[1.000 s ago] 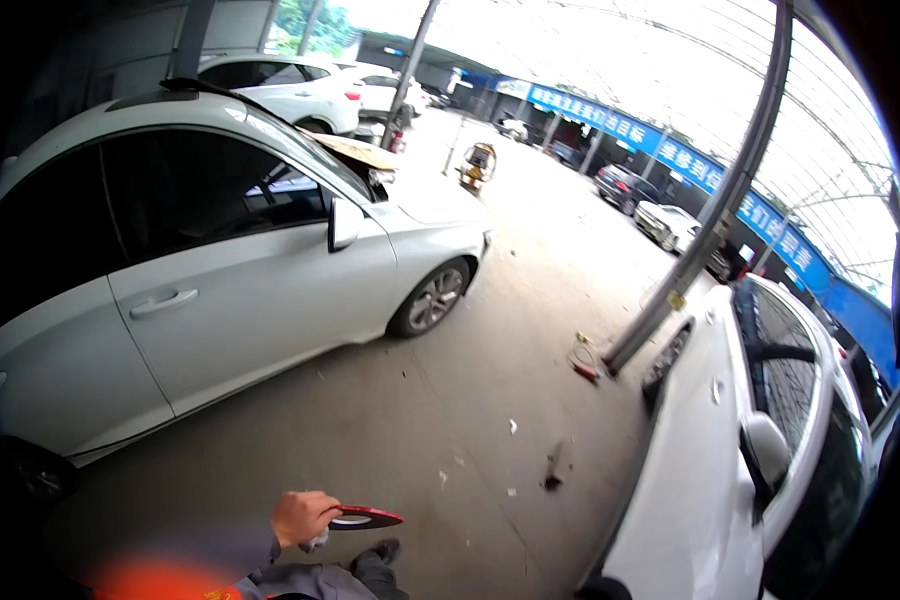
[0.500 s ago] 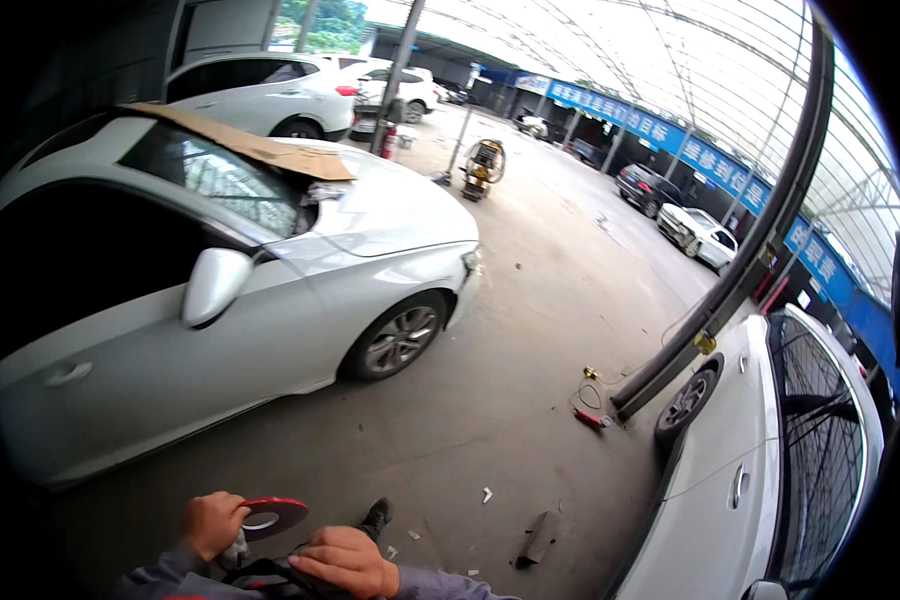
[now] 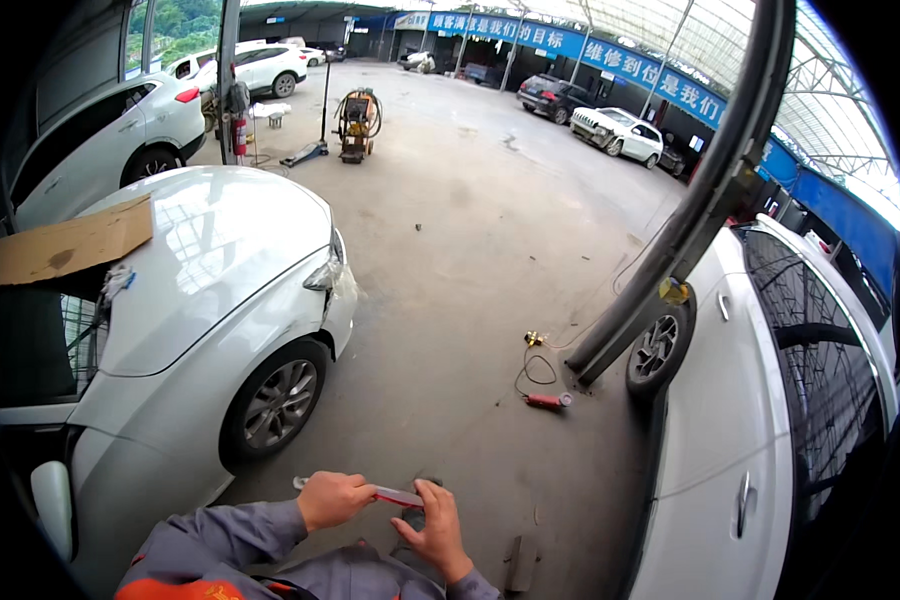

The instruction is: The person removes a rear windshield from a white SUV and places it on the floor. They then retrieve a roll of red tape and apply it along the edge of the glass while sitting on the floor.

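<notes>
A thin roll of red-edged tape [image 3: 398,497] is held low in front of me, seen nearly edge-on. My left hand [image 3: 333,500] is closed on its left side. At the other end, the fingers and thumb of my right hand [image 3: 436,530] are curled around the roll's edge. Something small and white [image 3: 300,483] shows beside my left hand, too small to make out. Both forearms wear grey sleeves.
A white car [image 3: 220,280] with cardboard [image 3: 70,240] over its windscreen stands at left. Another white car [image 3: 715,420] is parked at right beside a dark post [image 3: 660,250]. A red corded tool [image 3: 548,401] lies on the floor. Farther off is a wheeled machine [image 3: 358,125].
My view has swung and moved forward past the car on the left. My right hand has come to the tape roll, which was in my left hand alone and has turned edge-on.
</notes>
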The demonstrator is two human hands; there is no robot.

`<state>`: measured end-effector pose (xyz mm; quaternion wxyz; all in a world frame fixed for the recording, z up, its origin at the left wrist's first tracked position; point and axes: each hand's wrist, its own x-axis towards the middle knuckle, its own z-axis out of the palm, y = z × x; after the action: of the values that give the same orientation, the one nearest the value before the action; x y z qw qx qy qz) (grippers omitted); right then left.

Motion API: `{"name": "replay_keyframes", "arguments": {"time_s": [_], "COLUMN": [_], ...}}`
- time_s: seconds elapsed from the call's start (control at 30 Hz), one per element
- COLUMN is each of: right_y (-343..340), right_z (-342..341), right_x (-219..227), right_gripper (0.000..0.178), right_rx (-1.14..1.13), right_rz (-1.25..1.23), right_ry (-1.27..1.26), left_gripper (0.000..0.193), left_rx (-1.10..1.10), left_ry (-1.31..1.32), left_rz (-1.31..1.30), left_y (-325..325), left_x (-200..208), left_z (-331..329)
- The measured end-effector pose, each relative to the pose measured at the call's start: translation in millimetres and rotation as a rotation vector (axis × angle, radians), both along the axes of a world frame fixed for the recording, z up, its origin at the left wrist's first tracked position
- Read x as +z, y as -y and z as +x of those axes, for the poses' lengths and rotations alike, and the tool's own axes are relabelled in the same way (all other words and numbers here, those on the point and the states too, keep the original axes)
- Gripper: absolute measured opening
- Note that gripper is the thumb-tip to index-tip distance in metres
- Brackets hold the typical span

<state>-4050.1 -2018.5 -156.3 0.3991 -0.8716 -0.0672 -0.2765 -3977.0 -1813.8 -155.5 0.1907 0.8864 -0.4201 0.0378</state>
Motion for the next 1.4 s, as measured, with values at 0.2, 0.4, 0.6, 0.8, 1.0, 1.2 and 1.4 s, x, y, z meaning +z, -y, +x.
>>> {"name": "replay_keyframes", "arguments": {"time_s": [0.2, 0.4, 0.6, 0.8, 1.0, 1.2, 1.4], "right_y": [122, 194, 312, 490, 476, 467, 470], "right_z": [210, 438, 649, 694, 846, 1112, 1493], "right_x": [-79, -50, -186, -287, -294, -350, -326], "right_gripper": [0.025, 0.01, 0.013, 0.026, 0.024, 0.022, 0.021], "right_rx": [0.297, 0.356, 0.185, -0.398, -0.475, -0.419, -0.417], "right_rz": [-0.064, -0.263, -0.564, -0.372, -0.224, -0.201, -0.311], "right_ry": [-0.2, -0.21, -0.413, -1.044, -1.476, -1.483, -1.202], "left_gripper": [0.012, 0.037, 0.032, 0.037, 0.034, 0.034, 0.033], "left_rx": [0.01, 0.524, 0.875, 0.849, 0.771, 0.955, 1.255], "left_ry": [0.006, -0.176, -0.383, -1.003, -0.851, -0.709, -1.083], "left_rz": [-0.067, -0.191, 0.075, 0.404, 0.268, 0.051, 0.121], "left_y": [110, 153, 125, 104, 124, 135, 127], "left_x": [-33, -36, -209, -361, -288, -256, -333], "left_z": [185, 362, 542, 678, 960, 1225, 1301]}}
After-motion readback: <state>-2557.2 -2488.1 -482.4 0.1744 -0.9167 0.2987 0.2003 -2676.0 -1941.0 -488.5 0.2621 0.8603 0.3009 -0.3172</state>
